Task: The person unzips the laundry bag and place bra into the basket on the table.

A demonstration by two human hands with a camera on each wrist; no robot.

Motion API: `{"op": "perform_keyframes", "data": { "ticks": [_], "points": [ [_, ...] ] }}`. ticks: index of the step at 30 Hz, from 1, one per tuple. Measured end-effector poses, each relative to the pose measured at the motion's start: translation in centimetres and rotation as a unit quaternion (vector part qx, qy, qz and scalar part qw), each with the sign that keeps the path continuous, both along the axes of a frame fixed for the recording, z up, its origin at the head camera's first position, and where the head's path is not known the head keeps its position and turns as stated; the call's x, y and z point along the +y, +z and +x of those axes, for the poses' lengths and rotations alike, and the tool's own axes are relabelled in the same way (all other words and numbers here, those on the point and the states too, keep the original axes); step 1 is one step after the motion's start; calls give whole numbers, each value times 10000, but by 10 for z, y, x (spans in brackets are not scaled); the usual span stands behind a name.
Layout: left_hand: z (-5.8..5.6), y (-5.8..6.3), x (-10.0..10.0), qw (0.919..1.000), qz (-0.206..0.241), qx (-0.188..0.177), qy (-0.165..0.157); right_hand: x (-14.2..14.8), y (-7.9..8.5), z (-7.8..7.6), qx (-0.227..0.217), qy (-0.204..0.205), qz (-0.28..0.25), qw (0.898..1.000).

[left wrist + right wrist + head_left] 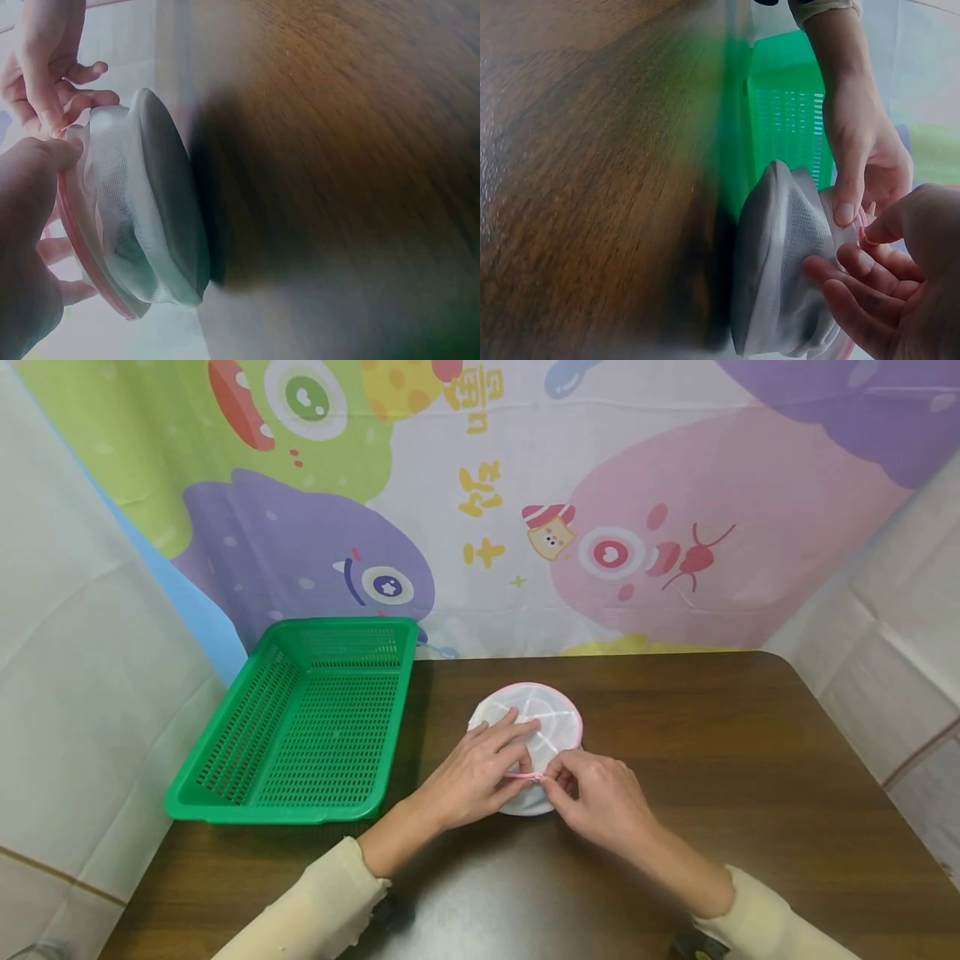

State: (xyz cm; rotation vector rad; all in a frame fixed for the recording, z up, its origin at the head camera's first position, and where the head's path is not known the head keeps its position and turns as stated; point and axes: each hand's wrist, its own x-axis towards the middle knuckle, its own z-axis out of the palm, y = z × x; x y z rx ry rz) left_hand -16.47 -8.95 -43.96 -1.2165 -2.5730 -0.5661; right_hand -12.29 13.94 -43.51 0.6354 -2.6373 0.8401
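Observation:
A round white mesh laundry bag [557,703] with a pink zipper [527,775] round its upper edge lies on the table. My left hand [477,770] rests over the bag's left part, its fingers spread on the top and its thumb at the near edge, holding the bag at the zipper. My right hand [602,795] pinches the zipper's end between thumb and index finger, right beside the left thumb. In the left wrist view, the mesh side wall [124,202] stands slightly bulged above the flat base. The zipper pull itself is hidden by fingers.
A green plastic basket [401,735] with slotted walls stands at the left of the dark wooden table [720,735]. A cartoon-printed cloth [495,610] hangs behind the table's far edge. Pale walls [911,635] close in on both sides.

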Motion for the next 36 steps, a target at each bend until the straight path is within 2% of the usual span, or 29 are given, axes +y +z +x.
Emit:
{"op": "perform_keyframes", "data": {
  "ticks": [8, 19, 36],
  "points": [
    [1, 2, -3, 9999, -155, 3, 24, 4, -2, -1, -63, -21, 28, 10000],
    [0, 4, -7, 9995, -163, -250, 73, 10, -2, -2, -13, -104, 93, 9999],
    [-1, 2, 0, 9999, 40, 155, -53, -1, 1, 2, -12, 35, 13, 10000]
  ]
}}
